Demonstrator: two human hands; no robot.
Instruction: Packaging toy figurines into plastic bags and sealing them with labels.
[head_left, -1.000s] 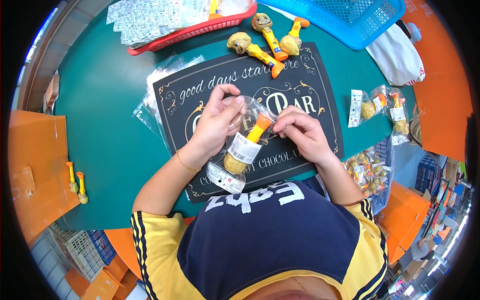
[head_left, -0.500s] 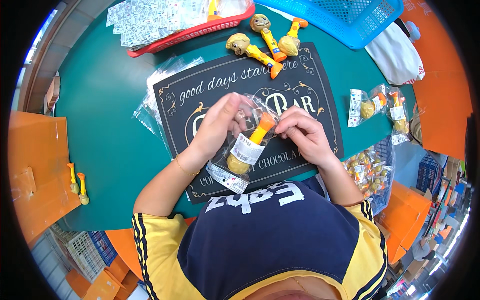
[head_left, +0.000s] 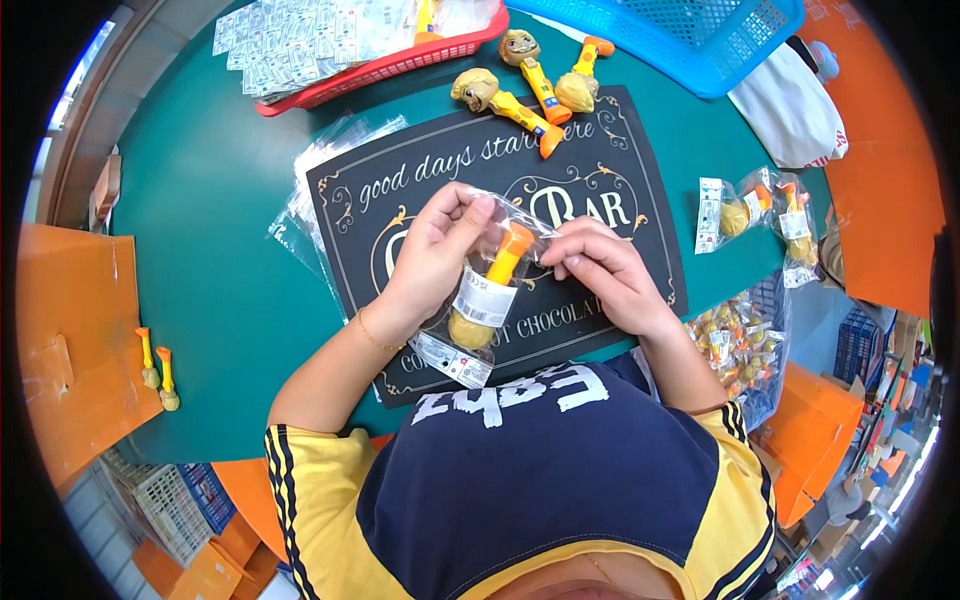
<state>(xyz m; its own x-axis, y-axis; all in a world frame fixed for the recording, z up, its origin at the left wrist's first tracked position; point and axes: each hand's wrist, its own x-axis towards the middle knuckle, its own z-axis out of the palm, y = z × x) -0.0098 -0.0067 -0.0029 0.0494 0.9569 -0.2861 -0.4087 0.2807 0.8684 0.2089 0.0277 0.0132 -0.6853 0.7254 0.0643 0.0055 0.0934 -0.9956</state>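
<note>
Both hands hold a clear plastic bag [head_left: 478, 340] over a black printed mat. Inside it is a yellow toy figure [head_left: 503, 265] with a rounded blond head toward me, an orange foot at the far end, and a white label [head_left: 484, 298] around its middle. My left hand [head_left: 440, 245] grips the bag's far left corner between thumb and fingers. At the far right corner, my right hand [head_left: 598, 262] pinches the bag's edge with thumb and forefinger. A printed card strip [head_left: 450, 360] shows at the bag's near end.
Three loose figures [head_left: 510, 108] lie at the mat's [head_left: 650, 230] far edge. Behind are a red basket [head_left: 385, 66] of printed bags and a blue basket [head_left: 690, 45]. Bagged figures [head_left: 745, 212] lie at right, above a full crate [head_left: 740, 345]. Flat bags [head_left: 305, 205] lie left.
The bagged figure has shifted slightly left and nearer me. My left fingers have closed more on the bag's far corner, and my right hand has moved a little left along its edge.
</note>
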